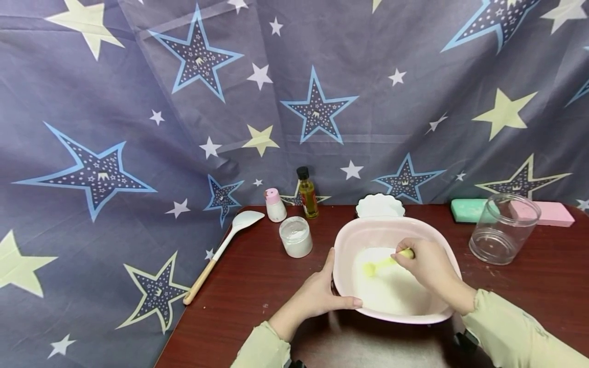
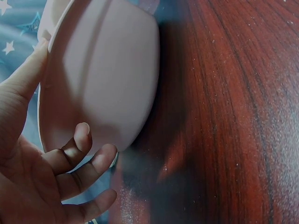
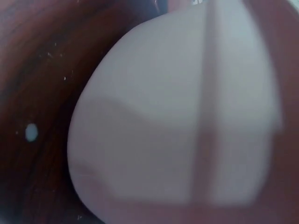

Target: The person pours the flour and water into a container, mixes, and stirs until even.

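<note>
A pale pink basin [image 1: 342, 250] stands on the table with white liquid [image 1: 386, 294] in it. My left hand [image 1: 317, 295] steadies its left side, thumb over the near rim; in the left wrist view the other fingers [image 2: 100, 161] bend along the outer wall. Over the basin, my right hand [image 1: 430, 266] pinches the handle of a small yellow spoon [image 1: 369, 269], its bowl down at the white liquid. The right wrist view shows mostly the basin's outer wall [image 3: 140, 140], blurred, and the right hand's fingers cannot be made out there.
Behind the basin are a white scalloped dish [image 1: 380, 205], an oil bottle [image 1: 308, 194], a pink-capped shaker [image 1: 275, 205] and a jar of white powder [image 1: 296, 237]. A white spatula [image 1: 225, 248] lies left. At right stand a clear jar [image 1: 501, 235] and green [image 1: 469, 210] and pink blocks [image 1: 554, 213].
</note>
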Tool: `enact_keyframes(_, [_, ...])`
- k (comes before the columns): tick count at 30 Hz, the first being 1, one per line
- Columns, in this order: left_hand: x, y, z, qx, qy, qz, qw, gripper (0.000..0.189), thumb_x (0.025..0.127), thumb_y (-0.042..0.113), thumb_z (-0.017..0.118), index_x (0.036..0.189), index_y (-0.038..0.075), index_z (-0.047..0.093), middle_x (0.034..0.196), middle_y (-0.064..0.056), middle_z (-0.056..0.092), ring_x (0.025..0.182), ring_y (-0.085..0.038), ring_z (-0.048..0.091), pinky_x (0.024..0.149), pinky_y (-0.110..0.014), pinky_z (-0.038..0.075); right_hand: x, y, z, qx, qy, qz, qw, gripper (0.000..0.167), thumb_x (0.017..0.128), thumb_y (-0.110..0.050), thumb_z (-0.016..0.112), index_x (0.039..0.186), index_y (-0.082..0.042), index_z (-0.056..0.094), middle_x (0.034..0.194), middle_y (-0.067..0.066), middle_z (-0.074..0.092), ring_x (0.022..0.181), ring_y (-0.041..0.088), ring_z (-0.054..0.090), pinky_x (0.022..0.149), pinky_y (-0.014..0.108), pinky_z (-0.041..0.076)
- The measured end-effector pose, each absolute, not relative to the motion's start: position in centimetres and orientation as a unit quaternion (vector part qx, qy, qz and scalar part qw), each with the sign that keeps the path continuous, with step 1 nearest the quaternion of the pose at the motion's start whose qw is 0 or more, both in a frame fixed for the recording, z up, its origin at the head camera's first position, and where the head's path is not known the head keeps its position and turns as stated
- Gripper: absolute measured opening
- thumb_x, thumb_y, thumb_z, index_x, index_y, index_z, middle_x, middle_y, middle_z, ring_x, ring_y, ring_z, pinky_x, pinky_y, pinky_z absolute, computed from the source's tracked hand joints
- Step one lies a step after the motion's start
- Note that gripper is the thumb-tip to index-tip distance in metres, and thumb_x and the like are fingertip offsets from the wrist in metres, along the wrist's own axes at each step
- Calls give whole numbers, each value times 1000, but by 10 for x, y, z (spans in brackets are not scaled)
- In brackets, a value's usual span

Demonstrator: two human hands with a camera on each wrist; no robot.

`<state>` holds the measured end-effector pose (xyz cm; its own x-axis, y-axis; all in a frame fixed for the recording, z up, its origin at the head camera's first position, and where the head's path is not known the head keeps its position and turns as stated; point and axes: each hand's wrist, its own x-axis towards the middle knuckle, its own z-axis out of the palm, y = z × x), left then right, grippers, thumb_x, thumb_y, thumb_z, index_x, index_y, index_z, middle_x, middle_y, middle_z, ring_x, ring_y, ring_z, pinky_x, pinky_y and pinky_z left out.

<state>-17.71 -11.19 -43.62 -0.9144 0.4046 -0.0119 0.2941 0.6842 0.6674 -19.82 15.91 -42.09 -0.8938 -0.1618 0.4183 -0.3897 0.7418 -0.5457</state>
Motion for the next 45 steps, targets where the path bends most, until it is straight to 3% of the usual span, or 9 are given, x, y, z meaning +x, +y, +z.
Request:
enact_keyframes(8, [-177, -111, -436, 193, 912, 353, 82, 127, 68, 61, 81, 158, 17, 3, 126, -14, 62, 103, -14, 60, 89, -34, 47, -201, 170, -419, 114, -934, 275, 196, 8, 82, -16, 75, 77, -13, 69, 56, -8, 57, 56, 19, 52, 61, 43, 43])
enact_keyframes(12, [-177, -111, -437, 195, 909, 358, 83, 126, 68, 60, 81, 158, 17, 3, 132, -14, 58, 106, -14, 60, 90, -34, 47, -202, 179, -418, 92, -940, 269, 187, 9, 84, -16, 74, 80, -10, 69, 67, 2, 65, 55, 26, 53, 55, 44, 41])
enact_keyframes(22, [-177, -111, -438, 190, 914, 350, 81, 128, 68, 61, 81, 158, 16, 2, 128, -17, 60, 104, -15, 60, 89, -35, 48, -201, 209, -407, 84, -951, 237, 180, 7, 83, -13, 73, 79, -8, 70, 69, 8, 67, 59, 34, 59, 54, 46, 41])
enact_keyframes(32, [-178, -113, -438, 196, 911, 353, 80, 127, 69, 59, 81, 158, 15, 2, 137, -17, 54, 111, -18, 59, 92, -36, 47, -190, 222, -393, 123, -957, 182, 190, 8, 79, -10, 76, 74, -11, 69, 65, 2, 64, 55, 25, 56, 50, 44, 41])
enact_keyframes(36, [-178, -112, -437, 193, 910, 356, 83, 127, 69, 61, 80, 158, 16, 2, 137, -16, 54, 111, -17, 59, 93, -36, 46, -186, 223, -389, 146, -955, 161, 200, 7, 75, -8, 78, 75, -10, 71, 67, 3, 67, 55, 28, 59, 54, 47, 44])
enact_keyframes(45, [-177, -112, -437, 192, 910, 359, 84, 127, 69, 61, 80, 158, 17, 2, 137, -15, 54, 111, -16, 58, 93, -35, 46, -178, 225, -380, 171, -962, 158, 146, 8, 75, -7, 79, 77, -10, 72, 70, 1, 68, 59, 21, 61, 55, 42, 45])
